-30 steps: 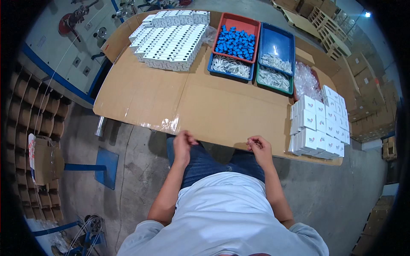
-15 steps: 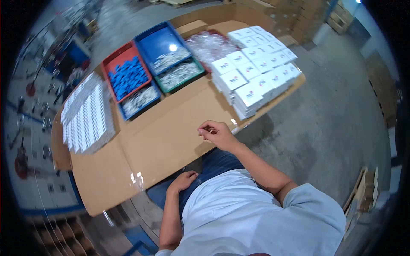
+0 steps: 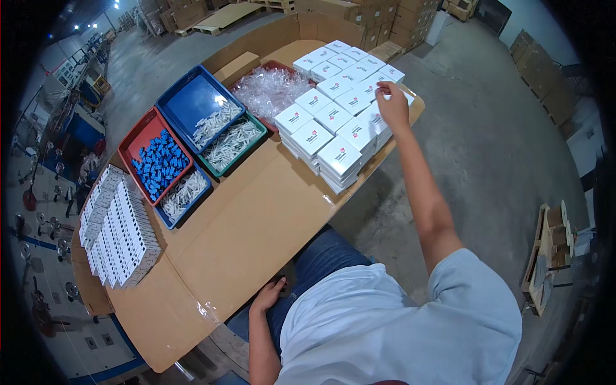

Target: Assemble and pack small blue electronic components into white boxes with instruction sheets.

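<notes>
My right hand (image 3: pixel 393 106) is stretched out over the right side of a stacked block of small white cardboard boxes (image 3: pixel 339 154). Its fingers are bent with the thumb apart, just at the box tops; I cannot tell whether they touch one. No box is seen lifted in it. Down by my thigh, below the table edge, rests my left hand (image 3: pixel 268 295), loosely bent, its fingers apart and nothing visible in it. The boxes stand in several layers along the right edge of the cardboard-covered table (image 3: pixel 237 218).
A red tray (image 3: pixel 131 138) holds blue plastic pieces. Blue (image 3: pixel 186 96) and green (image 3: pixel 263 131) trays and a smaller blue tray (image 3: pixel 172 223) hold small whitish parts. Clear plastic bags (image 3: pixel 273 93) lie behind. White, dark-dotted pieces (image 3: pixel 125 237) stand at the left.
My right hand has moved from above the table's front edge, away from me and rightward, to the white boxes. The view has shifted. My left hand stays by my thigh.
</notes>
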A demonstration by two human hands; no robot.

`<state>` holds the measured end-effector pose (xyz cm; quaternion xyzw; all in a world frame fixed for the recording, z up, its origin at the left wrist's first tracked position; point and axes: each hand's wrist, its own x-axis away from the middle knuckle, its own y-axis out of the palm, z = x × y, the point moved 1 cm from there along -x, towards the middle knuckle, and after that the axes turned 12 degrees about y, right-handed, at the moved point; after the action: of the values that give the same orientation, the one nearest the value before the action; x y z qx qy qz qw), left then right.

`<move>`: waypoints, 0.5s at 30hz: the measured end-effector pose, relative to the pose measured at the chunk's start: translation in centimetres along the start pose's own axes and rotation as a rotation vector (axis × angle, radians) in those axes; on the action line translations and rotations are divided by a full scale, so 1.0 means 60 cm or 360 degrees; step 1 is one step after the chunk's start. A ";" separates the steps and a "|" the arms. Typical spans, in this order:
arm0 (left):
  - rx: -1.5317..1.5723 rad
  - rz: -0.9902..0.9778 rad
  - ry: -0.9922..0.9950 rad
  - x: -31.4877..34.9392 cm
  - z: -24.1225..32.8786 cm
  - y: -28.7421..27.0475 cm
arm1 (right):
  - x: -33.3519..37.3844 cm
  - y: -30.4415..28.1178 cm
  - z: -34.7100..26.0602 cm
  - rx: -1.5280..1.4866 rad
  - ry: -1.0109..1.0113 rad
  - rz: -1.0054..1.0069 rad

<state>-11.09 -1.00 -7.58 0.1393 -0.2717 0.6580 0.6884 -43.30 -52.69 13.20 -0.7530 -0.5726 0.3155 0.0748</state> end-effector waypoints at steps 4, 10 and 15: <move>-0.0010 0.0039 0.0021 -0.007 -0.007 -0.001 | -0.112 0.028 0.079 0.0761 0.0292 -0.0207; 0.0112 0.0006 0.0042 -0.016 -0.021 0.000 | -0.170 0.056 0.127 0.1072 0.0493 -0.0522; 0.0180 0.0068 0.0010 -0.008 -0.009 0.006 | -0.181 0.056 0.140 0.0883 0.0589 -0.0521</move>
<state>-11.31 -1.04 -8.36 0.1701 -0.2347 0.6872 0.6661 -46.85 -65.79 9.18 -0.6467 -0.5549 0.3012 0.4279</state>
